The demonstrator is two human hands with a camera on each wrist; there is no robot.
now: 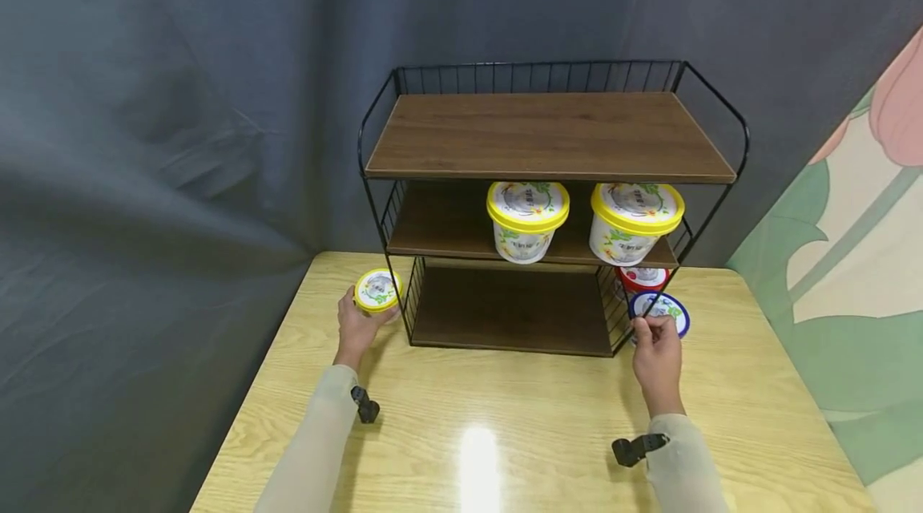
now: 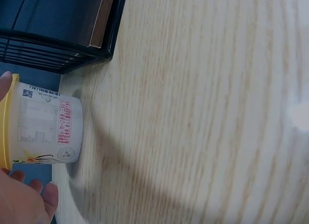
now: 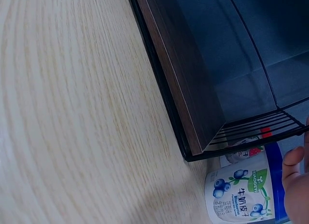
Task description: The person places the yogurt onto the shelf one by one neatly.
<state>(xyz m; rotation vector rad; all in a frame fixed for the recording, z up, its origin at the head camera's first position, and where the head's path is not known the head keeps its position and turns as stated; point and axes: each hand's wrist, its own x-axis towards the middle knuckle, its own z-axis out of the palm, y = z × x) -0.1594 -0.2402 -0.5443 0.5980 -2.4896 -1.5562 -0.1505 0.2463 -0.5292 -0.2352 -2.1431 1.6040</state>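
At the left of the shelf rack [image 1: 512, 350], my left hand [image 1: 356, 334] grips a white tub with a yellow lid [image 1: 376, 290] near its rim. In the left wrist view the tub's label [image 2: 38, 122] shows a barcode and red print. On the other side, my right hand [image 1: 658, 361] pinches the rack's right front post, its fingers just over a blue-lidded tub [image 1: 667, 309]. Blueberries are printed on that blueberry tub [image 3: 241, 190] in the right wrist view. Behind it is a red-lidded tub [image 1: 644, 277], partly hidden by the rack.
Two yellow-lidded tubs stand on the middle shelf [image 1: 436, 228], one near the centre [image 1: 526, 220] and one at the right [image 1: 634, 220]. The top board [image 1: 548, 136] has a wire rail. A dark curtain [image 1: 180, 136] hangs behind the wooden table [image 1: 548, 417].
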